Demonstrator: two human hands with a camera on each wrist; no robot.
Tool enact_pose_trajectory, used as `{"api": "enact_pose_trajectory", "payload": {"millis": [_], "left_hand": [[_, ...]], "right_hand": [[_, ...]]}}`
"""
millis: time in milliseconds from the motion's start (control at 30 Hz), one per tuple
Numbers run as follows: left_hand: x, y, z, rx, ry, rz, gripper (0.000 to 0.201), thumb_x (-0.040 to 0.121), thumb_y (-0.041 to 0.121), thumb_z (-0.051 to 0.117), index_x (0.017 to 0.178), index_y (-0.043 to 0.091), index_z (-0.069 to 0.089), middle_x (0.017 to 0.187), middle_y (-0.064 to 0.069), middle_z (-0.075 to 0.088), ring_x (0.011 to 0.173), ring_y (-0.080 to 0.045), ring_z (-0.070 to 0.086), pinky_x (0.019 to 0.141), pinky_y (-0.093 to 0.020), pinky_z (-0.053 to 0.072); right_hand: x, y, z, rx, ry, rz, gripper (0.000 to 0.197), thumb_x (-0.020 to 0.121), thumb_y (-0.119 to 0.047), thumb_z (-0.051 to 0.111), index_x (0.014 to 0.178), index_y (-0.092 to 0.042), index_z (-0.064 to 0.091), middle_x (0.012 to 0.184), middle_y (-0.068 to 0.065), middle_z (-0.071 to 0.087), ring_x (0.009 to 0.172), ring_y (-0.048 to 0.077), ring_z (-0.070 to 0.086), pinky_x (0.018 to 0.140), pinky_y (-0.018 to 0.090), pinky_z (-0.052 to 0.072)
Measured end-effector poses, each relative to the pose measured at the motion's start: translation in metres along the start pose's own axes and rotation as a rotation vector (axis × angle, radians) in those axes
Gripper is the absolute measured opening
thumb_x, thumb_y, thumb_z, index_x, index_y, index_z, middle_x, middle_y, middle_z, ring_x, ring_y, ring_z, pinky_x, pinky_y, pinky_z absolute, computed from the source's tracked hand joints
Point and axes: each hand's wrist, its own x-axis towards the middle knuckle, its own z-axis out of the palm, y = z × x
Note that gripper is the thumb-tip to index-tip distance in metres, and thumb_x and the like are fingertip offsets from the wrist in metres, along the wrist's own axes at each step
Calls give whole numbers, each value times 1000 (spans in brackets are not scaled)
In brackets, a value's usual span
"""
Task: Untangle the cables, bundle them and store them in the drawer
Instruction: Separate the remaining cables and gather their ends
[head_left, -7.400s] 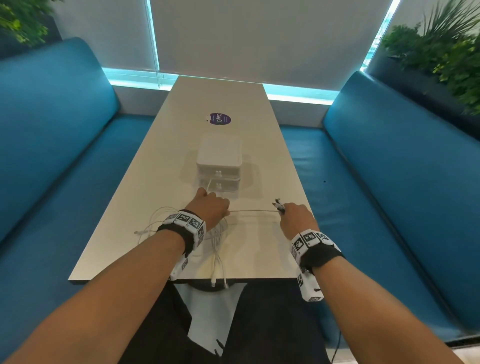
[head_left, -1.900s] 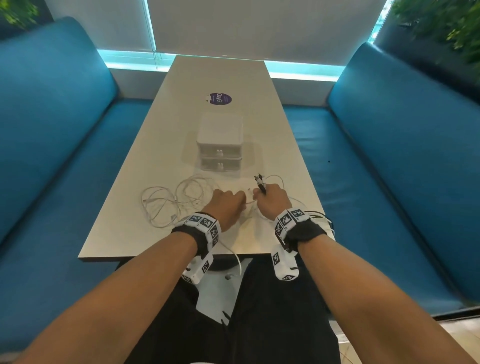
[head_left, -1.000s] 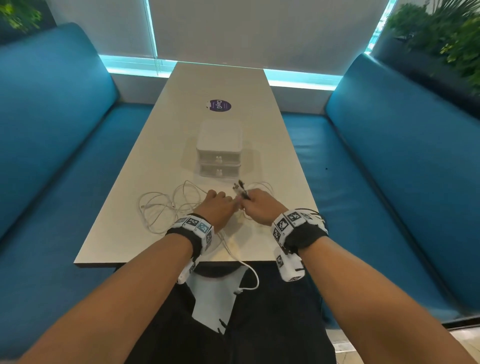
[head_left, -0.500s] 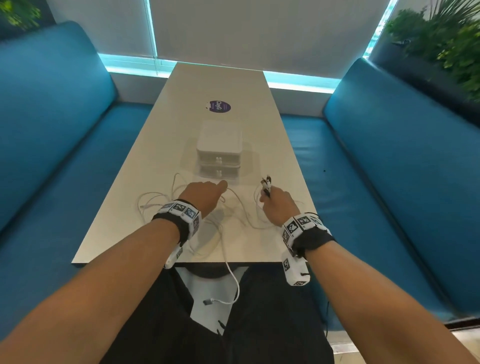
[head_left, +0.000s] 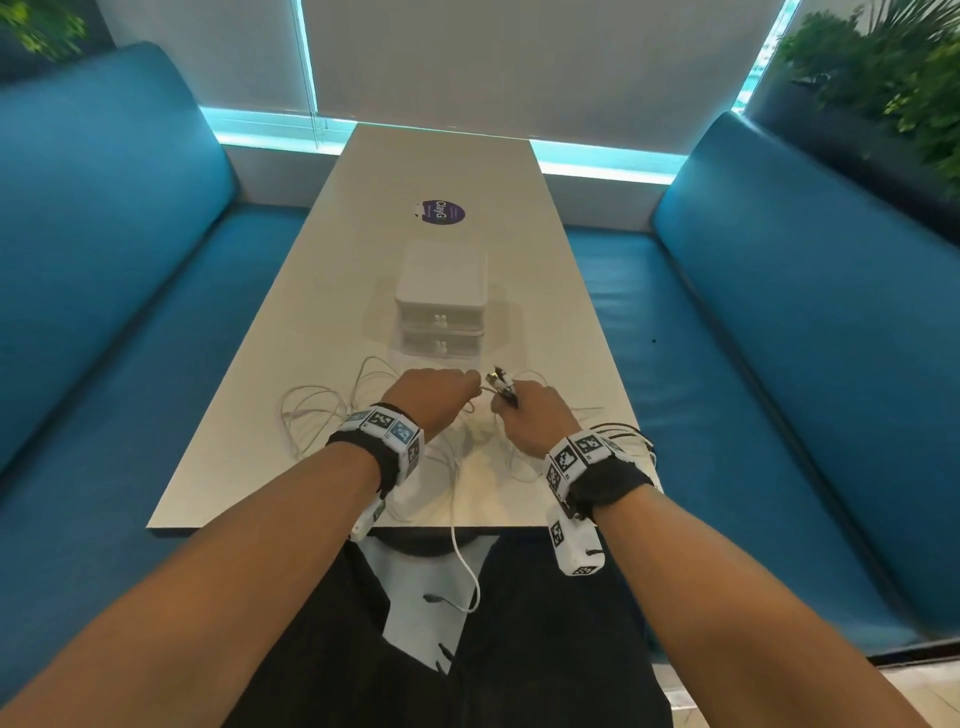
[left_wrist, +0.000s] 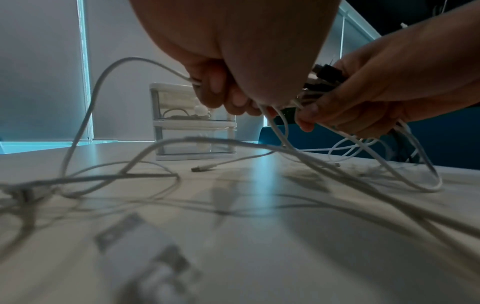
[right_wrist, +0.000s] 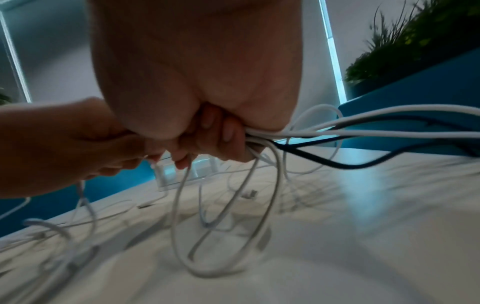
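Tangled white cables (head_left: 317, 415) (left_wrist: 109, 176) lie in loops on the near half of the table (head_left: 363, 260). My left hand (head_left: 436, 397) (left_wrist: 226, 96) grips one white cable. My right hand (head_left: 527, 415) (right_wrist: 207, 139) grips a bunch of cables, white ones and a black one (right_wrist: 324, 160), with their plug ends (head_left: 503, 389) sticking up above the fist. The two hands are nearly touching. A small white drawer unit (head_left: 441, 306) (left_wrist: 192, 123) with two clear drawers stands just beyond them, both drawers closed. One cable end (head_left: 457, 587) hangs off the near table edge.
Blue benches (head_left: 104, 260) (head_left: 779, 312) run along both sides of the table. A round purple sticker (head_left: 442, 212) lies beyond the drawer unit. Plants (head_left: 893, 78) stand behind the right bench. A loose plug (left_wrist: 200, 169) lies in front of the drawers.
My hands were apart half a second ago and have come together again. The left hand moved right towards the plug ends held by the right hand.
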Motion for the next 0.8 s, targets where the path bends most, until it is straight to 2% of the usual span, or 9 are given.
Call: {"api": "enact_pose_trajectory", "payload": {"millis": [67,233,300,367,433,567,633,733,800], "left_hand": [[-1,-12,0,14,-4,14,19,105,25,42,118,15,52,103,-4,65,83,-27,64,61,-33,40],[3,-16,-4,79,25,12,21,106,25,38,111,14,56,100,-4,65,88,-26,61,64,-33,38],[4,-18,-5,130,37,12,20,106,23,40,111,14,57,104,-5,65,93,-27,60,71,-35,38],[0,-27,-6,172,10,11,20,104,19,40,115,15,57,108,-4,66,98,-27,61,84,-35,39],[-3,-34,-6,173,-37,4,23,103,14,40,121,17,55,111,-3,67,100,-26,62,91,-35,39],[-3,-28,-8,112,-91,-44,30,102,14,42,131,20,49,113,-8,65,96,-30,64,80,-35,47],[-1,-23,-6,106,-105,-56,30,102,16,42,131,21,49,111,-9,64,93,-30,64,72,-34,45],[1,-15,-1,125,-116,-32,30,103,18,40,131,22,50,106,-9,64,89,-29,64,67,-32,42],[2,-8,0,112,-120,-11,29,104,21,39,131,21,50,106,-10,64,89,-30,64,68,-32,41]], "right_hand": [[2,9,-4,-77,47,57,29,96,-35,48,106,-12,63,99,13,67,90,34,64,78,40,53],[3,14,-9,-244,112,68,29,98,-37,46,107,-15,62,101,10,66,90,31,64,79,38,53],[4,16,-13,-258,123,94,28,98,-36,45,108,-15,61,102,10,64,92,31,63,78,37,50],[3,26,-19,-276,120,148,27,98,-35,45,106,-14,61,102,8,65,92,31,64,78,37,49],[1,36,-26,-306,111,197,26,98,-33,45,105,-14,61,102,8,67,92,31,65,78,36,49],[3,35,-22,-242,113,235,29,98,-32,44,107,-11,61,106,11,66,97,32,64,75,33,43],[5,28,-19,-128,154,227,34,99,-35,44,111,-9,61,111,15,65,100,34,62,77,34,44],[6,18,-17,-37,191,144,37,100,-35,43,115,-6,61,114,17,64,106,36,58,84,36,45],[6,11,-12,-33,155,70,35,101,-33,43,113,-6,62,113,17,64,106,36,58,85,37,45]]}}
